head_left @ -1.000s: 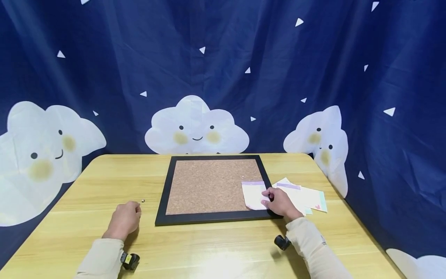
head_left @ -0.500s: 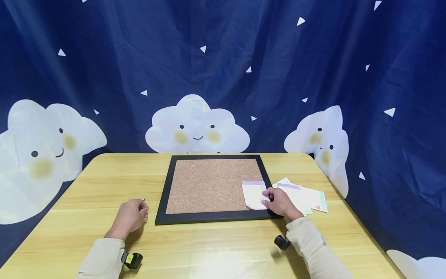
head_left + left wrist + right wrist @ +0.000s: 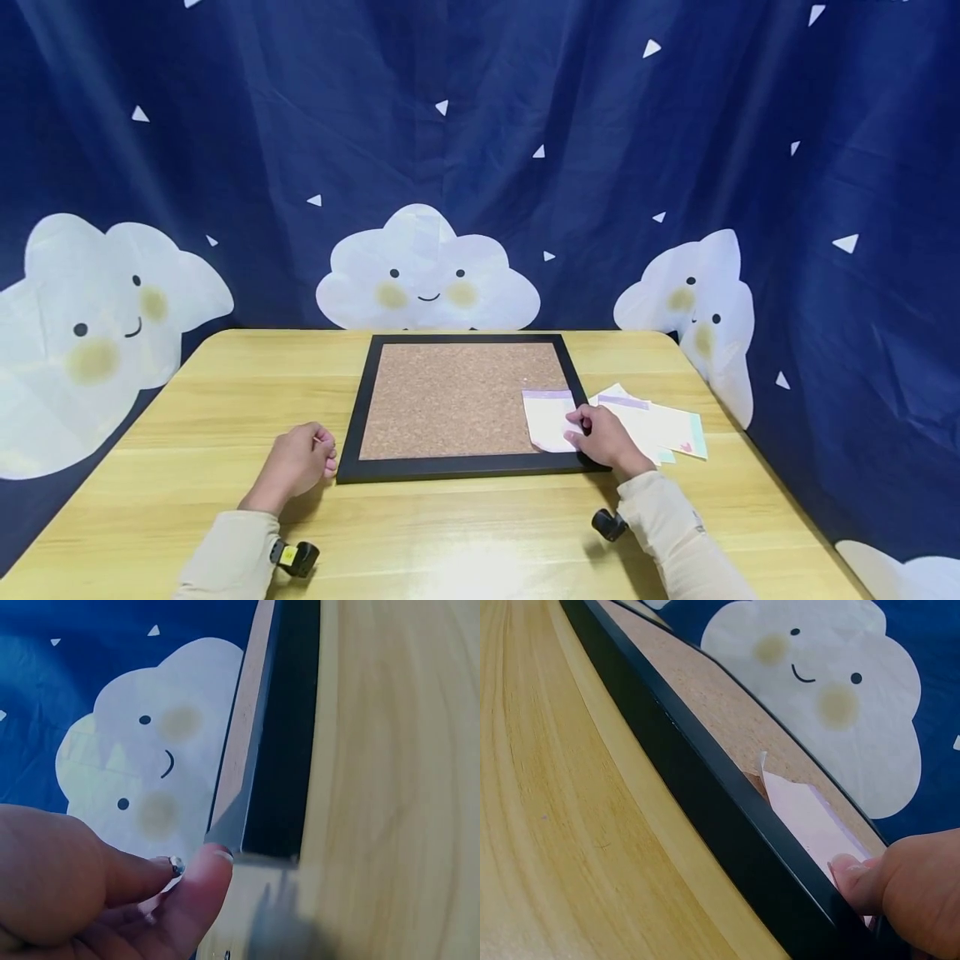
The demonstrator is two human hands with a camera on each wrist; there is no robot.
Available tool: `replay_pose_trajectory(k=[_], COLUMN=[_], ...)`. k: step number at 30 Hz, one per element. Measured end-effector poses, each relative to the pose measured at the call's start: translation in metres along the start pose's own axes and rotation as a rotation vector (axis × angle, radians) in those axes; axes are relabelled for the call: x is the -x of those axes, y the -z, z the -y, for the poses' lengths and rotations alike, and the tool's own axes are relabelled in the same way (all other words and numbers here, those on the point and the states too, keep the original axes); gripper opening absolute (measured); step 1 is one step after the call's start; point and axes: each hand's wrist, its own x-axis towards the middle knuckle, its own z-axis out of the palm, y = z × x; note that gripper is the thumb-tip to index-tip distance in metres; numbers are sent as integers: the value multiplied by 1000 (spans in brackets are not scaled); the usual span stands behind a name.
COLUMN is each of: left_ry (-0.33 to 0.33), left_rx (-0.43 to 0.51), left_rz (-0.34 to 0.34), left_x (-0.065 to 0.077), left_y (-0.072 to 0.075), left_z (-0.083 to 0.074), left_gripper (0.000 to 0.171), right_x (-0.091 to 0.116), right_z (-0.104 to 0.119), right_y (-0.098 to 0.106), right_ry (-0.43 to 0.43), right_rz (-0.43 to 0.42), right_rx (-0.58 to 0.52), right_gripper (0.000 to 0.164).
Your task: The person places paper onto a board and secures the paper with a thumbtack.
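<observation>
A cork board (image 3: 450, 400) in a black frame lies on the wooden table. My left hand (image 3: 298, 461) is just left of the frame's near-left corner. In the left wrist view, its thumb and fingertip pinch a small silver pushpin (image 3: 177, 865), mostly hidden by the fingers. A white note sheet (image 3: 550, 423) with a purple top strip lies on the board's lower right, its near-left corner curling up. My right hand (image 3: 606, 437) holds the sheet at its right edge, over the frame, with thumb and index finger on the paper.
Several more note sheets (image 3: 678, 432), with purple and green strips, lie overlapping right of the board. A tiny white speck (image 3: 525, 380) shows on the cork above the held sheet. A dark blue cloud-printed curtain (image 3: 480, 167) hangs behind the table.
My left hand has moved right toward the frame, turning so that the pushpin no longer shows in the head view. The right hand has stayed on the sheet.
</observation>
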Motion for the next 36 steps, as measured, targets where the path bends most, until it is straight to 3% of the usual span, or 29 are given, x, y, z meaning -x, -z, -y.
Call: replay_pose_trajectory(k=[14, 29, 36], left_ry=[-2, -67, -51], left_rx=[8, -3, 8], left_rz=[22, 11, 18], left_x=[-1, -3, -7], left_y=[-9, -15, -19], left_z=[-16, -23, -26], left_gripper=[10, 10, 8], right_x=[0, 4, 4], right_z=[-1, 3, 2], right_y=[-2, -1, -2], right_ry=[-8, -19, -32], right_rz=[-12, -21, -25], right_rx=[-7, -7, -3], right_gripper=[21, 20, 21])
